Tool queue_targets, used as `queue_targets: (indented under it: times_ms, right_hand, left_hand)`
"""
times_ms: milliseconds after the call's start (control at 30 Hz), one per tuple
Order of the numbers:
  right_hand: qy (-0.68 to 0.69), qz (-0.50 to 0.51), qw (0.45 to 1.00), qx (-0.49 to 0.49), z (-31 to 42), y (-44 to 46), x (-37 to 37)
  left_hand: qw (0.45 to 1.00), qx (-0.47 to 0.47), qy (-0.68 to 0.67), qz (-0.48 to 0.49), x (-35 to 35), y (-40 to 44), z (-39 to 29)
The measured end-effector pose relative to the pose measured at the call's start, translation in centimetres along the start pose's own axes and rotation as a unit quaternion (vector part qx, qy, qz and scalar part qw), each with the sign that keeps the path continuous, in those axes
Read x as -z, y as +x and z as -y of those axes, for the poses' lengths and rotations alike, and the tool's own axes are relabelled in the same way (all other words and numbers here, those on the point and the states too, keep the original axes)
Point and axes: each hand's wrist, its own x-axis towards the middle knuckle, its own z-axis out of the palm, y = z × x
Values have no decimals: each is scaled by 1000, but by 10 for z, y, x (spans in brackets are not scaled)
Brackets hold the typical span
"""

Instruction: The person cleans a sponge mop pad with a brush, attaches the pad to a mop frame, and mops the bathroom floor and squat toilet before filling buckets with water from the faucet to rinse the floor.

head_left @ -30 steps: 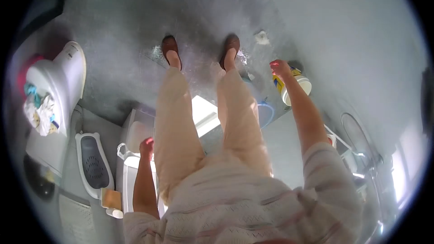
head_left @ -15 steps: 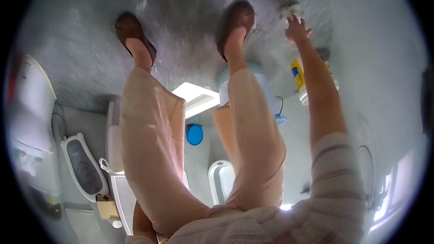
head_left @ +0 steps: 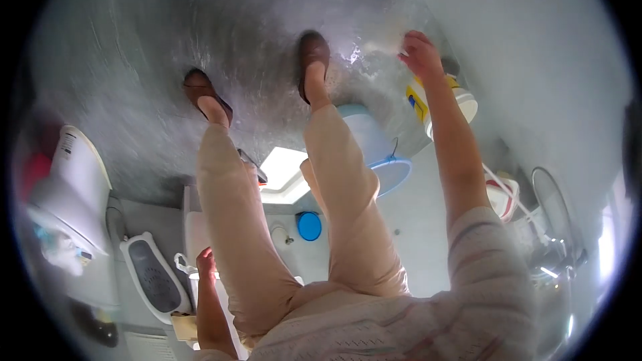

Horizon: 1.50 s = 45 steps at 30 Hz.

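My right hand [head_left: 421, 57] reaches out low over the wet grey floor [head_left: 261, 7], fingers bent but apart, with no firm object visible in them. A pale, blurred patch [head_left: 381, 37] lies just left of its fingertips; I cannot make out what it is. Close under the right wrist stands a yellow and white container [head_left: 418, 103] with a blue label. A white round tub [head_left: 465, 103] is on the other side of the forearm. My left hand [head_left: 206, 264] hangs beside the left trouser leg, its fingers loosely curled with nothing seen in them.
Behind my right leg is a light-blue bucket [head_left: 364, 130]. A blue round thing [head_left: 309, 226] is farther back. At left are a white fixture [head_left: 80, 180] and a grey-and-white tub-like piece [head_left: 154, 274]. A pale wall [head_left: 528, 73] and shower hose [head_left: 565, 197] line the right.
My right hand has moved left and a little nearer, its fingers more bent. A white clump was at its fingertips before. My left hand has come into view. The whole view has shifted.
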Motion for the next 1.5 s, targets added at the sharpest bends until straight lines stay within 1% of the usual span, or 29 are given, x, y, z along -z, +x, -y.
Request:
queue_targets:
  times_ms: [33, 67, 100, 133, 167, 200, 300, 333, 400, 433, 500, 533, 600, 633, 700, 733, 800, 833, 867, 900, 933, 1000, 1067, 1133, 1233, 1367, 1400, 1467, 1500]
  right_hand:
    - [46, 19, 999, 5, -1, -10, -2]
    - [66, 15, 998, 7, -4, -19, -2]
    - [89, 11, 996, 11, -8, -28, 2]
    - [113, 5, 993, 15, -14, -38, 6]
    - [129, 18, 991, 31, -22, -51, 12]
    - [151, 5, 988, 35, -30, -67, 17]
    - [229, -30, 972, 48, -66, -131, 37]
    - [259, -46, 963, 53, -81, -156, 43]
    - [314, -84, 944, 54, -120, -217, 59]
    - [343, -72, 935, 57, -149, -241, 75]
    - [372, -124, 919, 35, -198, -287, 99]
    - [383, -146, 912, 23, -221, -300, 109]
    - [377, -234, 895, -27, -283, -309, 134]
    - [372, -275, 885, -53, -306, -306, 140]
    - [307, -308, 894, -105, -342, -270, 157]
    - [275, -321, 896, -134, -358, -246, 161]
    - [226, -324, 912, -114, -395, -208, 179]
    - [171, -353, 914, -103, -414, -177, 193]
    - [191, -394, 895, -90, -434, -147, 209]
    - [149, -352, 920, -92, -462, -114, 238]
    - [118, -350, 924, -97, -475, -88, 248]
    - [44, -339, 934, -100, -479, -56, 242]
    - [-75, -309, 942, -108, -478, -33, 220]
    - [-204, -274, 932, -125, -476, -20, 196]
    - [-287, -237, 916, -152, -472, -8, 179]
    - [-313, -208, 914, -153, -463, 4, 166]
    - [-300, -205, 921, -142, -461, 3, 163]
    - [-227, -198, 947, -112, -450, -8, 160]
    - [-151, -188, 966, -97, -445, -21, 162]
  left_hand:
    - [996, 4, 75, -38, -10, -24, -38]
    - [985, 2, 151, -79, -15, -42, -71]
    - [983, 1, 174, -65, 2, -29, -66]
    - [974, 39, 209, -79, 2, -39, -94]
    - [975, 22, 213, -57, 13, -34, -110]
    - [975, 6, 220, -35, 23, -29, -125]
    - [960, -61, 268, -64, 42, -27, -188]
    - [959, -69, 269, -54, 51, -25, -207]
    - [958, -73, 274, -37, 72, -26, -232]
    - [946, -68, 314, -53, 76, -31, -239]
    - [920, -61, 379, -85, 70, -43, -247]
    - [913, -58, 390, -102, 62, -51, -249]
    - [901, -49, 407, -140, 45, -65, -247]
    - [905, -49, 403, -126, 48, -63, -243]
    - [916, -52, 386, -97, 56, -51, -237]
    - [913, -51, 391, -103, 57, -47, -234]
    - [892, -34, 429, -136, 63, -43, -223]
    - [885, -24, 440, -152, 60, -42, -219]
    - [877, -19, 452, -162, 58, -42, -218]
    - [870, -10, 460, -177, 59, -42, -215]
    - [864, -2, 466, -191, 59, -44, -215]
    - [855, 9, 472, -214, 61, -52, -217]
    - [848, 18, 477, -231, 63, -59, -218]
    - [844, 18, 482, -236, 61, -60, -219]
    - [839, 6, 485, -246, 58, -64, -224]
    - [833, -14, 494, -249, 57, -64, -233]
    - [831, -18, 499, -248, 55, -61, -236]
    - [827, -32, 506, -243, 50, -57, -245]
    - [825, -40, 509, -242, 48, -57, -251]
